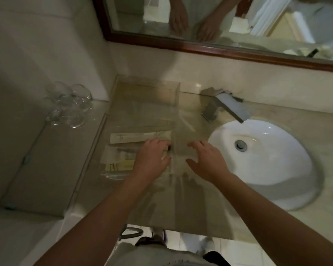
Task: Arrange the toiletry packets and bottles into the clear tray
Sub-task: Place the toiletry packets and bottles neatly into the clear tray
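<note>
A clear tray (148, 89) lies on the beige counter, left of the sink. In its near half lie a long cream packet (131, 137) and several smaller pale packets (119, 164). My left hand (152, 160) reaches into the tray's near right corner, its fingers curled over a small dark-capped item (169, 148) that is mostly hidden. Just outside the tray's right wall, my right hand (208, 160) hovers with fingers spread, holding nothing. The picture is blurred.
A white sink basin (267, 166) with a metal faucet (227, 108) sits to the right. Several upturned glasses (69, 104) stand on a glass shelf (40, 169) at the left. A framed mirror (219, 25) runs along the back wall.
</note>
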A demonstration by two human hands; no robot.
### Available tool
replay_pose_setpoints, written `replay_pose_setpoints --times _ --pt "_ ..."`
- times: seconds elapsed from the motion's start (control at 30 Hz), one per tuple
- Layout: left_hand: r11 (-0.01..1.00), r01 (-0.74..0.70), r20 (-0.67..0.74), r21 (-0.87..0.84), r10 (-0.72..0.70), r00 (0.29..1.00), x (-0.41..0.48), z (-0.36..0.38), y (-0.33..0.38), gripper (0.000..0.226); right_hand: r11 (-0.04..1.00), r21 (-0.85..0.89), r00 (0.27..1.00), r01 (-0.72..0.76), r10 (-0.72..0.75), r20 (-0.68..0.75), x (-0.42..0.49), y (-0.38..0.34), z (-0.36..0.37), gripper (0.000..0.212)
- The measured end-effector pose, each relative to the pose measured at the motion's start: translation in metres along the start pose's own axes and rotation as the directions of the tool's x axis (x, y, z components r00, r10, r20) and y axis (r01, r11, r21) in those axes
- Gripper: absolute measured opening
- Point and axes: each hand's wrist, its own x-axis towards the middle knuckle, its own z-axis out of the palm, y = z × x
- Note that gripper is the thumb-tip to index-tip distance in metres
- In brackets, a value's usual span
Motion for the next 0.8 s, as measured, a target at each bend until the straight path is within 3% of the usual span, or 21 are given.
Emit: replay_pose_setpoints --times 0.13,0.33,0.47,0.6,0.8 --pt "0.991 -0.128 -0.009 -0.034 0.128 0.992 0.000 0.024 0.080 0.040 0.989 0.056 0.983 -0.137 0.143 -0.118 -0.069 0.075 -0.027 0.044" --pt "0.935 -0.331 0.049 -0.128 0.340 0.939 -0.023 0.114 0.243 0.045 0.913 0.130 0.884 -0.386 0.407 -0.229 -0.213 0.217 -0.066 0.047" --pt "0.902 -0.404 0.164 -0.154 0.426 0.890 -0.043 0.166 0.352 0.046 0.868 0.154 0.828 -0.473 0.497 -0.259 -0.290 0.298 -0.096 0.049" --pt "0.904 -0.379 0.265 -0.196 0.421 0.867 -0.049 0.196 0.428 0.044 0.805 0.223 0.774 -0.550 0.592 -0.225 -0.333 0.360 -0.112 0.049" --pt "0.925 -0.312 0.305 -0.218 0.368 0.878 -0.009 0.235 0.494 0.043 0.726 0.298 0.715 -0.619 0.678 -0.167 -0.341 0.432 -0.117 0.049"
